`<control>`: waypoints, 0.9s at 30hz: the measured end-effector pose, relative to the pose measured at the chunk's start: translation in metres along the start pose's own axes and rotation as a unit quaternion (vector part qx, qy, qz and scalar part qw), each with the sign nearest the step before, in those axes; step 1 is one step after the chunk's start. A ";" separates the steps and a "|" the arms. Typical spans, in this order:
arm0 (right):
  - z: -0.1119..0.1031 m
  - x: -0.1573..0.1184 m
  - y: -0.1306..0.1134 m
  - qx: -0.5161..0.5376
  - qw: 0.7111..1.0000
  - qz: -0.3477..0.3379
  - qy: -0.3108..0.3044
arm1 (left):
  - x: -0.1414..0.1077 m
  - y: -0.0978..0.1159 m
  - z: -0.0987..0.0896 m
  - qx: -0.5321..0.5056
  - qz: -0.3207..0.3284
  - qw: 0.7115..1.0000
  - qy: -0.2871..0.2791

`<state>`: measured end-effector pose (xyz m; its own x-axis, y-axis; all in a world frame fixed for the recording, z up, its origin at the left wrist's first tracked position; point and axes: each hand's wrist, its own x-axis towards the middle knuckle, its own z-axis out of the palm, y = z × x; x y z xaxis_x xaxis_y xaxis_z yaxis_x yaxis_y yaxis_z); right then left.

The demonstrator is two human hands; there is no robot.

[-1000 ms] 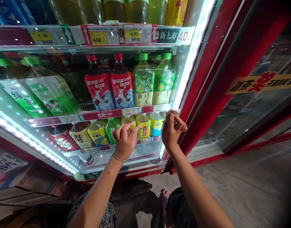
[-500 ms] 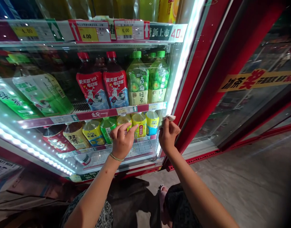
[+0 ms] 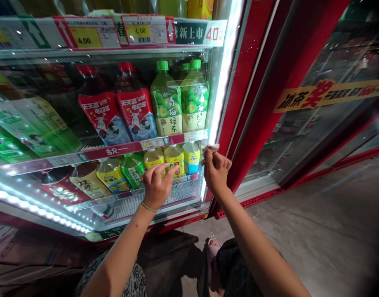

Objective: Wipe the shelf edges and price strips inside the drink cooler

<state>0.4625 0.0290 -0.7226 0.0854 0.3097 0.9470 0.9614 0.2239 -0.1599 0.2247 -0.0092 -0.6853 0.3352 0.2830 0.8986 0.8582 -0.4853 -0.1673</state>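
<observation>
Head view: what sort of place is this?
Probably a shop's drinks section: rows of bottles stand in a lit, red-framed fridge, and price tags reading 4.00 line a shelf edge.

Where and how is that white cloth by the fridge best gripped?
Probably pinch the white cloth by its lower part, from the near side, as the right hand does: it looks thin and crumpled, its upper edge showing above the fingertips.

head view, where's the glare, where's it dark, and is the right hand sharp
Head view: the light strips in the cooler glare white; head view: the far right fades to near black; head view: dark shadow lies on the floor; head view: the right hand looks fairly sharp.
</observation>
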 end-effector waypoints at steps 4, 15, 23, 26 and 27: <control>-0.004 0.005 0.011 0.011 0.998 0.061 0.035 | 0.002 0.003 0.001 0.005 -0.001 1.000 0.007; -0.011 0.004 0.031 0.091 0.993 0.070 0.035 | 0.010 0.012 0.006 0.004 -0.015 1.000 -0.006; -0.016 0.005 0.032 0.184 0.980 0.075 0.010 | 0.009 0.016 0.006 0.007 -0.001 1.000 -0.019; -0.019 0.007 0.027 0.165 0.980 0.108 0.041 | 0.010 0.016 0.005 0.007 0.003 1.000 -0.021; -0.020 0.007 0.024 0.169 0.981 0.091 0.031 | 0.010 0.016 0.005 0.008 0.004 1.000 -0.021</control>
<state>0.4915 0.0186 -0.7142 0.2737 0.3187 0.9075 0.7884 0.4661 -0.4014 0.2435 -0.0099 -0.6808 0.3575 0.3143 0.8794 0.8613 -0.4750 -0.1803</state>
